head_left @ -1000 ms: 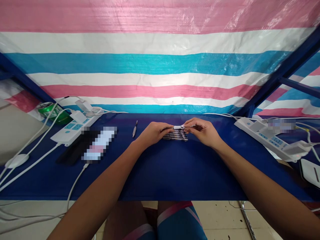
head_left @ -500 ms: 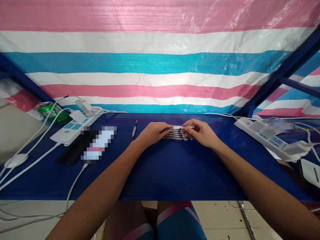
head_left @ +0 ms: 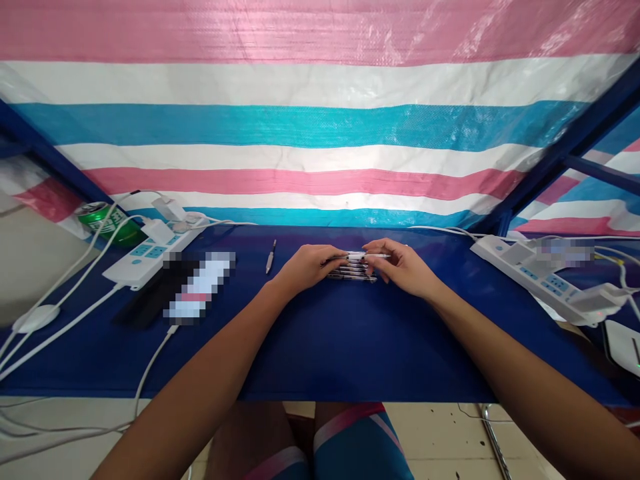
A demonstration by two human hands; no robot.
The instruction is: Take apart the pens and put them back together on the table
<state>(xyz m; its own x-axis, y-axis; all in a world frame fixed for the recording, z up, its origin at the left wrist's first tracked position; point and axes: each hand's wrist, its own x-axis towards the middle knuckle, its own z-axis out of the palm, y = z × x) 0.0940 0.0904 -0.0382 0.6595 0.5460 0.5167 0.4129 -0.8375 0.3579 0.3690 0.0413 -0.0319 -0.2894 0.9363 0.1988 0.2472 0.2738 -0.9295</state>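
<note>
Green drink can [head_left: 107,223] stood far left | white power strip [head_left: 145,259] lay just beside it | loose pen [head_left: 271,257] lay on blue tabletop [head_left: 350,347] | left hand [head_left: 307,263] grasped white-banded pen [head_left: 363,256], held just above row of pens [head_left: 353,275] | right hand [head_left: 403,268] pinched same pen's right end | second power strip [head_left: 540,280] lay far right

A pixel blur [head_left: 200,287] masks the object [head_left: 145,297] left of the hands, and another blur [head_left: 565,253] masks part of the right power strip [head_left: 530,270]. The left hand [head_left: 305,263] and right hand [head_left: 403,267] hide parts of the pens [head_left: 353,273], whose markings are too small to read. A white box [head_left: 623,347] is cut off by the right edge.
</note>
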